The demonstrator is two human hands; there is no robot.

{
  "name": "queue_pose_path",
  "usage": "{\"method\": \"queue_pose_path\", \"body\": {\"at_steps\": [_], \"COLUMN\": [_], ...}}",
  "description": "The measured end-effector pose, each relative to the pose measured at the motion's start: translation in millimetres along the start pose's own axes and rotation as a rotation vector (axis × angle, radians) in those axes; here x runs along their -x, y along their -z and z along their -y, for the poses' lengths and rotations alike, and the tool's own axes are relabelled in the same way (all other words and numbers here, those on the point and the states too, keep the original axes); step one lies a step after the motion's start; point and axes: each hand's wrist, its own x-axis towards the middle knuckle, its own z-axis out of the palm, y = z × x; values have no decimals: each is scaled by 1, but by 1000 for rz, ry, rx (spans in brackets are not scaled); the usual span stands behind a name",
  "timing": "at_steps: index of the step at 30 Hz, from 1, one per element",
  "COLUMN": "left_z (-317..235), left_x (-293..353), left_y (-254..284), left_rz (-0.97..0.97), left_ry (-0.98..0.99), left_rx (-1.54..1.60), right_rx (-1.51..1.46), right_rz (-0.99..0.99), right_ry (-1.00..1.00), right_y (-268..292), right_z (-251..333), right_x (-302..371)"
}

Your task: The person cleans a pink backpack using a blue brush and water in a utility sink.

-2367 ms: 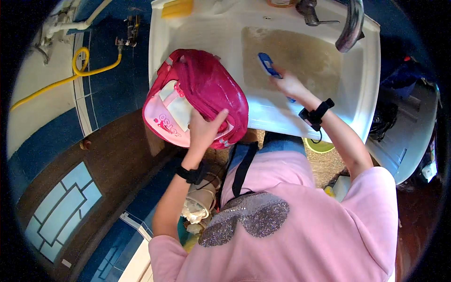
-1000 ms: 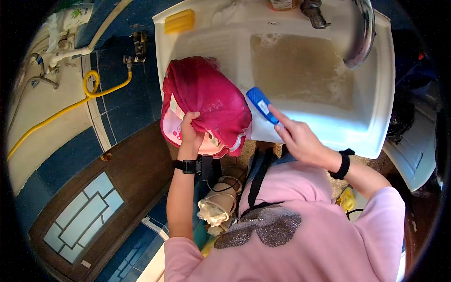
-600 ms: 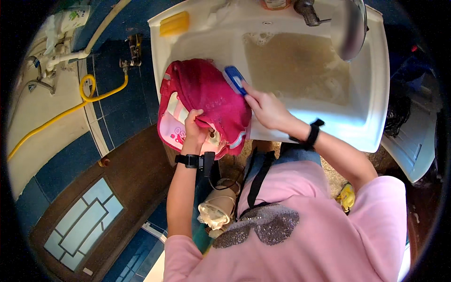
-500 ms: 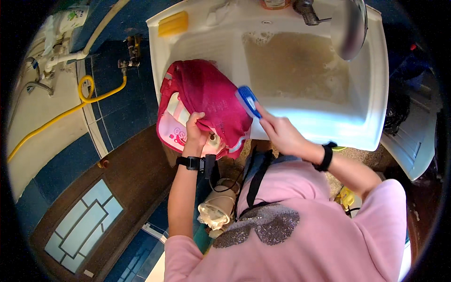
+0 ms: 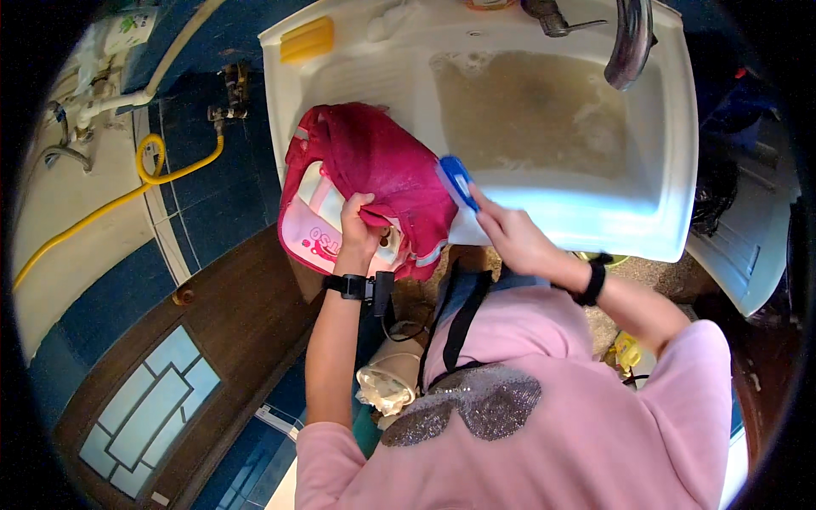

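Observation:
A magenta bag with a pale pink printed panel [image 5: 319, 225], which looks like a child's backpack, lies over the left front of a white sink [image 5: 578, 223]. My left hand [image 5: 360, 228] is closed on a fold of its cloth, near the front rim. In my right hand [image 5: 517, 236] is a blue brush [image 5: 459, 182], gripped by its handle. The brush head is against or just beside the bag's right side; contact is hard to make out, and its bristles are mostly hidden.
Cloudy, greyish water [image 5: 531, 115] stands in the basin. Above its right part hangs a metal faucet [image 5: 631, 47]. A yellow block [image 5: 307, 40] rests on the far left corner. Below the sink sits a pale bucket [image 5: 393, 374]. A yellow hose [image 5: 102, 212] runs along the left wall.
The brush in my right hand has shifted slightly to the right along the bag's edge. My left hand keeps its hold on the bag. The whole view has tilted a little.

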Motion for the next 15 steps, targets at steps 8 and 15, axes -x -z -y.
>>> {"method": "queue_pose_path", "body": {"at_steps": [8, 15], "left_z": [-4, -3], "left_x": [2, 8], "left_y": [3, -25], "left_rz": [57, -56], "left_ry": [-10, 12], "left_rx": [-188, -41], "right_rx": [101, 66], "right_rz": [-105, -192], "right_ry": [97, 232], "right_y": [-5, -18], "right_z": [-8, -11], "right_x": [-57, -52]}}
